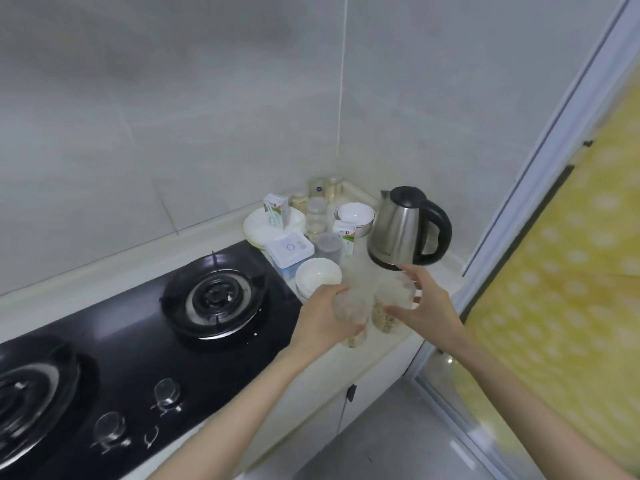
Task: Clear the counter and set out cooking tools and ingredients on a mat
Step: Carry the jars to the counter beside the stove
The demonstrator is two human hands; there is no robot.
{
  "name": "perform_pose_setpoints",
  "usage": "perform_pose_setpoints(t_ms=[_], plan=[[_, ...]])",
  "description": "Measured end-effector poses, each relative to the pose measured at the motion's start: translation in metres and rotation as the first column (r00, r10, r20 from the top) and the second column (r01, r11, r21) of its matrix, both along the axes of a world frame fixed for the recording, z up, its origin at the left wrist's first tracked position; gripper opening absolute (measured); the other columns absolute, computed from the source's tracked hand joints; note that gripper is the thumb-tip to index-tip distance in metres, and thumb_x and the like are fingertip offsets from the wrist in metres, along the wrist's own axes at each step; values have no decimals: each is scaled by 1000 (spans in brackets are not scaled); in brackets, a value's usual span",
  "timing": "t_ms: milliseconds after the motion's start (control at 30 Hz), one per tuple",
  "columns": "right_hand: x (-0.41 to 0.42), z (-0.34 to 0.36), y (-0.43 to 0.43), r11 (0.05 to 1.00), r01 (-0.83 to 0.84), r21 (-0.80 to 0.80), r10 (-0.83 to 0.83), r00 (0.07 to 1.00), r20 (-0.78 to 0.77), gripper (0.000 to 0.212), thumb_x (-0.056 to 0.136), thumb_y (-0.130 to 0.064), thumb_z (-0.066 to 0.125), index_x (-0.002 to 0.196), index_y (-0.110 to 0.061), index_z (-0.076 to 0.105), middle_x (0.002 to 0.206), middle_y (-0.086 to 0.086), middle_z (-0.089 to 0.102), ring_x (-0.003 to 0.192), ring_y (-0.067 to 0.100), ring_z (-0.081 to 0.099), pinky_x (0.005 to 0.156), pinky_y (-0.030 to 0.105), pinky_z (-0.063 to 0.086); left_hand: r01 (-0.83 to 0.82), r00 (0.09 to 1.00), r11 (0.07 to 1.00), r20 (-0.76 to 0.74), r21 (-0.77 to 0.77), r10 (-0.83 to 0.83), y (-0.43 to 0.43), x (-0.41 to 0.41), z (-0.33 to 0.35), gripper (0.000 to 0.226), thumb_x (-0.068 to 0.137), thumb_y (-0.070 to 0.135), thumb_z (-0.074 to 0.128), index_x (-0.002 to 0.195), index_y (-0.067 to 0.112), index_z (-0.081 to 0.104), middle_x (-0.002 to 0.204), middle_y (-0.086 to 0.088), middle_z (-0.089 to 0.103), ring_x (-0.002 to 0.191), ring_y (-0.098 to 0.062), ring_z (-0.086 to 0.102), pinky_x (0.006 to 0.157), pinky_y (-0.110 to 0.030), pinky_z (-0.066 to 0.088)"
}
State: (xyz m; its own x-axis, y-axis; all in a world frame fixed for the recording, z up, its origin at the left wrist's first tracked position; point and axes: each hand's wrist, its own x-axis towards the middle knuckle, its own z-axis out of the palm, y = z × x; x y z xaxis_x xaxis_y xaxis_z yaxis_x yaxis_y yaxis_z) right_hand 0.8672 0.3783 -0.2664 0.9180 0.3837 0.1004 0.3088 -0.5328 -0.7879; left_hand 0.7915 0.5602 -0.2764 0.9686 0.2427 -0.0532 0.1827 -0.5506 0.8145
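Two clear plastic jars with grain in the bottom are near the counter's front right corner. My left hand (327,315) grips the left jar (353,318), which looks blurred. My right hand (424,303) is wrapped around the right jar (391,306), thumb and fingers on its sides. A steel electric kettle (398,228) with a black handle stands just behind the jars. A white bowl stack (318,275) sits to the left of my left hand.
The back corner holds white plates (258,226), a bowl (356,214), two small cartons (275,206), a white box (289,249), a lidded plastic tub (329,245) and glass jars (317,190). A black gas hob (138,327) fills the left. A yellow-papered sliding door (554,271) stands right.
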Motion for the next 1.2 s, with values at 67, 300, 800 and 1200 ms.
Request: perform_pose_setpoints(t_ms=[67, 300, 800, 1200], plan=[[34, -10, 4, 999, -2, -40, 2, 1000, -13, 77, 70, -23, 82, 135, -26, 41, 125, -7, 53, 112, 11, 49, 94, 29, 46, 27, 999, 1000, -39, 16, -26, 1, 30, -8, 71, 69, 25, 79, 134, 21, 49, 132, 5, 51, 123, -11, 46, 101, -22, 37], [129, -41, 19, 989, -91, -113, 88, 996, -31, 77, 69, -16, 81, 134, -22, 41, 126, -10, 50, 114, 9, 48, 90, 18, 35, -47, 994, 991, -90, 126, 59, 2, 121, -32, 65, 60, 31, 80, 119, 25, 55, 116, 8, 56, 110, -11, 52, 92, -23, 43], [246, -86, 59, 859, -404, -315, 399, 913, -84, 62, 76, -18, 70, 132, -19, 43, 129, 3, 48, 121, 21, 46, 95, 26, 37, -238, 933, 879, -154, 414, 325, 0, 205, -61, 37, 65, 54, 63, 97, 37, 60, 101, 11, 65, 103, -18, 50, 82, -27, 42], [273, -97, 78, 731, -557, -394, 552, 822, -137, 67, 83, -19, 66, 142, -19, 33, 138, 4, 41, 129, 26, 41, 100, 32, 35, -358, 845, 833, -232, 422, 481, -13, 211, -60, 59, 68, 55, 67, 122, 33, 55, 121, 15, 56, 119, -15, 39, 88, -26, 23]])
